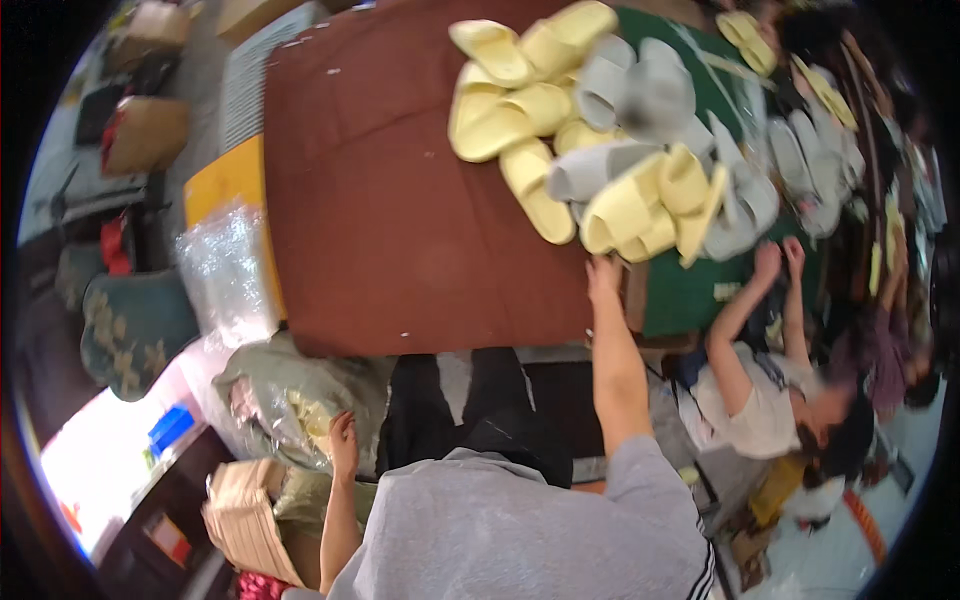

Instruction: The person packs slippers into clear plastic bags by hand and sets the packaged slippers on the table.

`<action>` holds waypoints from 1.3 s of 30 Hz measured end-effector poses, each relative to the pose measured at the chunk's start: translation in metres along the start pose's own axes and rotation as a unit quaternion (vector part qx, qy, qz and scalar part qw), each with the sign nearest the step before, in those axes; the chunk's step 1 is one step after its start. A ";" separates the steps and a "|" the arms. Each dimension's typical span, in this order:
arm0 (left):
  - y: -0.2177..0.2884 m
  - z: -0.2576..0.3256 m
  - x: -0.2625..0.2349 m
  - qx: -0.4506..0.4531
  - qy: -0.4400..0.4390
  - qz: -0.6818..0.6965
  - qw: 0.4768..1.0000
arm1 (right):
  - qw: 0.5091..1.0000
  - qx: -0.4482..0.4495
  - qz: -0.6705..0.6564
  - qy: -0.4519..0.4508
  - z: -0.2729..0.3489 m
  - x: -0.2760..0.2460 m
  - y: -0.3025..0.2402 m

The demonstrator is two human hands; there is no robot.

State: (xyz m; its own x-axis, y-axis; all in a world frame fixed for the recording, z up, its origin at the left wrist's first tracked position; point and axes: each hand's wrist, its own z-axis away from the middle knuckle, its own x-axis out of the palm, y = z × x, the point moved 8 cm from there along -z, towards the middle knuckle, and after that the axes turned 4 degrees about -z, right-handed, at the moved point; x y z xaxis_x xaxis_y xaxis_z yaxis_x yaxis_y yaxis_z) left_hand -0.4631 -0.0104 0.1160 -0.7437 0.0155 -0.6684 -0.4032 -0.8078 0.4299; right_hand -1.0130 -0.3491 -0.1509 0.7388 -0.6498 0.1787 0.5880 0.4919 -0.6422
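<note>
My right hand [604,277] reaches to the near edge of the table, its stretched fingertips close below a yellow slipper [607,222] at the front of a pile. I cannot make out whether they touch it. Around that slipper lie more yellow slippers [491,125] and several grey slippers [662,80], heaped at odd angles. My left hand [343,437] hangs low at the left with its fingers pointing up and nothing visible in them. Beside it sits a large plastic bag [285,385] with something yellow showing through.
A brown cloth [390,190] covers the table, with a green surface [690,295] adjoining on the right. Clear plastic packaging [232,265] lies along the left edge. An opened cardboard box [245,520] stands lower left. At the right, a co-worker [750,395] sits with both hands at the green surface.
</note>
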 end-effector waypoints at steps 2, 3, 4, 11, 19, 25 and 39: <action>0.004 -0.007 0.010 0.043 0.012 0.006 0.999 | 0.999 0.040 -0.017 -0.019 -0.005 -0.028 -0.002; 0.010 -0.008 0.014 0.045 0.009 -0.003 0.999 | 0.997 0.072 -0.018 -0.027 -0.001 -0.042 -0.001; 0.019 -0.011 0.016 0.047 0.007 -0.011 0.999 | 0.996 0.073 0.002 -0.049 0.003 -0.052 0.001; 0.009 -0.009 0.002 0.088 0.053 -0.057 0.993 | 0.961 0.154 0.211 -0.092 0.080 -0.063 0.053; -0.056 -0.011 0.016 0.125 0.073 -0.024 0.989 | 0.881 0.160 0.406 -0.183 0.152 -0.036 0.088; -0.156 0.003 0.008 0.020 0.113 0.036 0.993 | 0.827 0.151 0.496 -0.217 0.201 0.018 0.114; -0.347 0.049 -0.050 -0.187 0.192 0.071 0.961 | 0.292 -0.171 0.725 -0.599 0.419 0.264 0.304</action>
State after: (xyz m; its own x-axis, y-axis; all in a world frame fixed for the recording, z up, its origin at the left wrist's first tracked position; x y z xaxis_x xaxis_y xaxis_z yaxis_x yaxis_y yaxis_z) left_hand -0.3122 0.2978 0.0298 -0.4957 -0.2713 -0.8250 -0.0398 -0.9418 0.3337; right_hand -0.5007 -0.1282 0.0136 -0.1657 0.8696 -0.4652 -0.5463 -0.4736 -0.6908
